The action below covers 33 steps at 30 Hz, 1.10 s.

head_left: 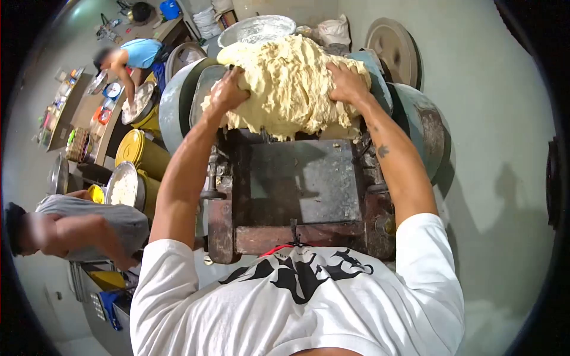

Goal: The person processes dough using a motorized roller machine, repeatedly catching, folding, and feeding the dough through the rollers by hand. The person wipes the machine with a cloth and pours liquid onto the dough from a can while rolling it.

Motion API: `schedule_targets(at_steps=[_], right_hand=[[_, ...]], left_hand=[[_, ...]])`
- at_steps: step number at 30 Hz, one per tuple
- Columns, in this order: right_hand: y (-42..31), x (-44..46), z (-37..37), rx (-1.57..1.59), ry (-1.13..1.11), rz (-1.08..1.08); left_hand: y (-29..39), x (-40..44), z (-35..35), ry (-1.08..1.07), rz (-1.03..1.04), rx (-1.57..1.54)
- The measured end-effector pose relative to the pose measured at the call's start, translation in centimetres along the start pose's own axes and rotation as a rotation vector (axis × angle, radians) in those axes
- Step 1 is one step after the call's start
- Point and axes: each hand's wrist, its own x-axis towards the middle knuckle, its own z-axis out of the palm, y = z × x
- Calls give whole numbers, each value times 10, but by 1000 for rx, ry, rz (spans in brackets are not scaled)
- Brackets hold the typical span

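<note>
A big, rough-surfaced mass of pale yellow dough lies heaped across the top of a dough roller machine. At the dough's left side, my left hand grips it with curled fingers, the thumb pointing inward. My right hand holds the right side, its fingertips pressed into the dough and partly hidden. Between my forearms is the machine's dark metal plate, with a reddish-brown frame around it. Ragged dough edges hang over the plate's far end.
Round guards flank the machine. Behind the dough stands a large floured basin; a round lid leans nearby. At left, one person reaches into a bowl and another bends beside yellow drums and a basin of white material.
</note>
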Motion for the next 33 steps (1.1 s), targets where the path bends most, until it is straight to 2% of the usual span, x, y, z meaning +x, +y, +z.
schedule_targets(at_steps=[1, 8, 11, 18, 23, 30, 33], right_hand=[[-1, -14, 2, 22, 130, -4], [19, -85, 75, -17, 469, -116], [11, -103, 79, -61, 432, -91], [25, -93, 135, 8, 544, 10], [46, -85, 181, 122, 606, -5], [38, -71, 184, 68, 650, 4], [39, -72, 185, 74, 538, 43]], left_hand=[[12, -19, -10, 48, 21, -15], [40, -142, 24, 234, 20, -95], [38, -158, 37, 303, 25, -77], [17, -157, 88, 429, 49, -119], [0, -148, 118, 484, 74, -119], [-34, -139, 153, 454, 119, -103], [-36, -137, 152, 397, 117, -127]])
